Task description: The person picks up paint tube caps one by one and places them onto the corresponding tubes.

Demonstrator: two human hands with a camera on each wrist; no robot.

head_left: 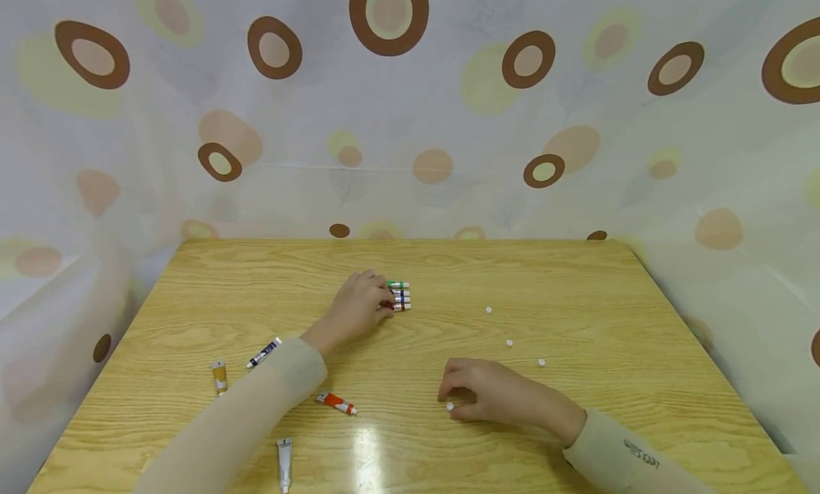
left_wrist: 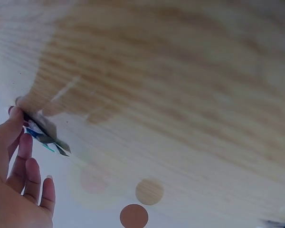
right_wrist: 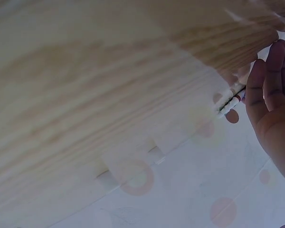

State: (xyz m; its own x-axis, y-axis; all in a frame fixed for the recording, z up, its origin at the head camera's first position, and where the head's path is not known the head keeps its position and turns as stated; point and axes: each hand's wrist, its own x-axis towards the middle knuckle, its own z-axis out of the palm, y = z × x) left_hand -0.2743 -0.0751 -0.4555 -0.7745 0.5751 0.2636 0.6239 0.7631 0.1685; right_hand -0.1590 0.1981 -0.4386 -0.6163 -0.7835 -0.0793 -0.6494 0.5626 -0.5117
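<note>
My left hand (head_left: 360, 303) is at a row of small paint tubes lying side by side. It pinches the dark red paint tube (head_left: 401, 307), nearest in the row, between thumb and finger. Beside that one lie a blue tube (head_left: 403, 300), a dark blue tube (head_left: 401, 292) and a green tube (head_left: 398, 285), their rear ends hidden by the hand. In the left wrist view the tube ends (left_wrist: 40, 130) show by the fingertips. My right hand (head_left: 490, 392) rests low over the table, fingers curved about a small white cap (head_left: 450, 406); contact with it is unclear.
Loose tubes lie at left: navy (head_left: 264, 352), ochre (head_left: 219, 376), orange-red (head_left: 337, 403) and silver-grey (head_left: 285, 465). More white caps (head_left: 489, 310) (head_left: 509, 343) (head_left: 541, 363) are scattered to the right on the wooden table (head_left: 576, 280). A patterned curtain (head_left: 307, 159) surrounds the table's back and sides.
</note>
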